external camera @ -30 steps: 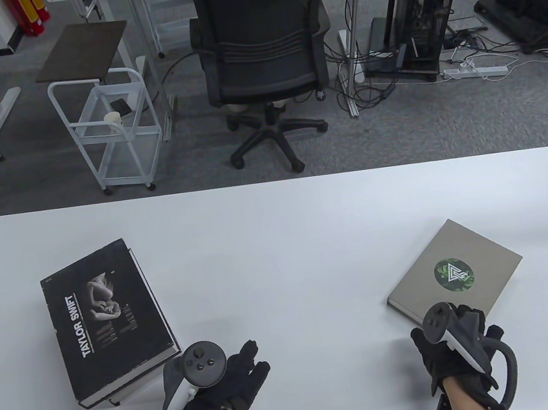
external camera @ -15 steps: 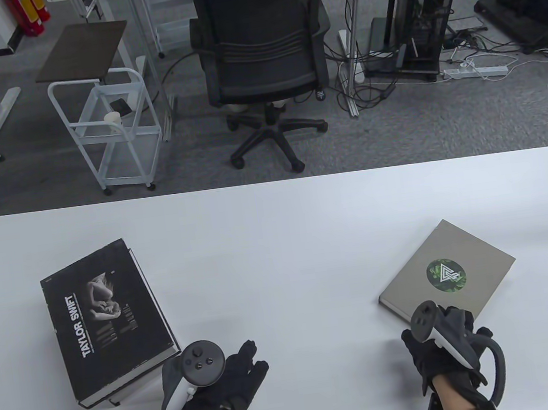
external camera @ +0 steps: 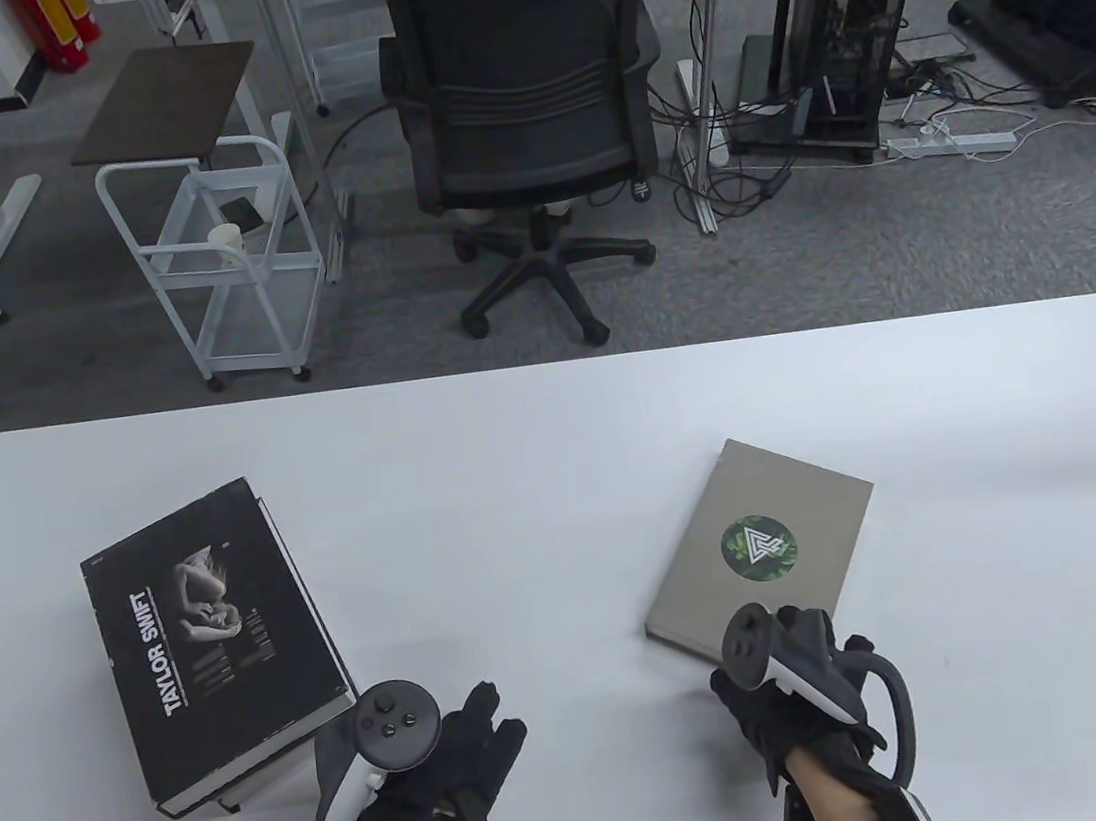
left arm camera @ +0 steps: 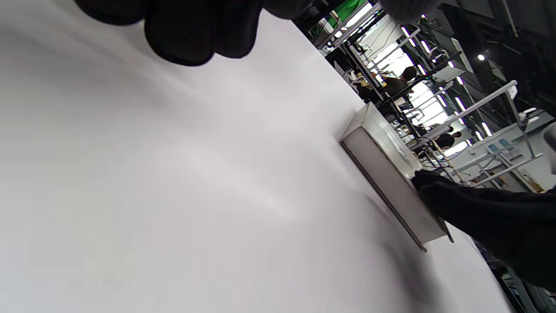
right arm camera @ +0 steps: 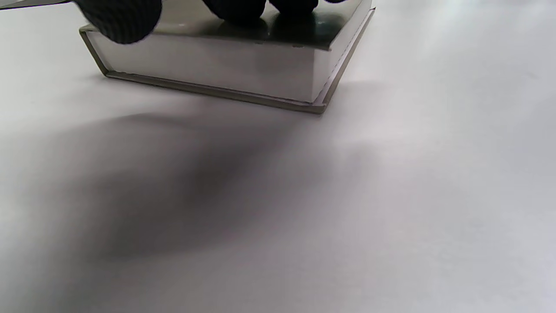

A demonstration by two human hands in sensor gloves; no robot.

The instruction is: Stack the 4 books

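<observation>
A black "Taylor Swift" book (external camera: 208, 627) lies on top of a stack at the table's left, and the edge of a book beneath it (external camera: 241, 796) shows at the near corner. A grey book with a round green logo (external camera: 757, 504) lies flat at centre-right; it also shows in the left wrist view (left arm camera: 391, 182) and the right wrist view (right arm camera: 208, 65). My right hand (external camera: 793, 661) holds its near edge, with fingertips (right arm camera: 234, 8) on the cover and the thumb at the edge. My left hand (external camera: 471, 743) rests open on the table beside the stack's near right corner.
The white table (external camera: 551, 430) runs the full width of the view. Beyond its far edge stand a black office chair (external camera: 522, 101), a white wire cart (external camera: 216, 263) and a computer tower with cables (external camera: 853, 47) on the floor.
My right hand has slid the grey book left across the table and turned it a little. My left hand and the stack have barely moved.
</observation>
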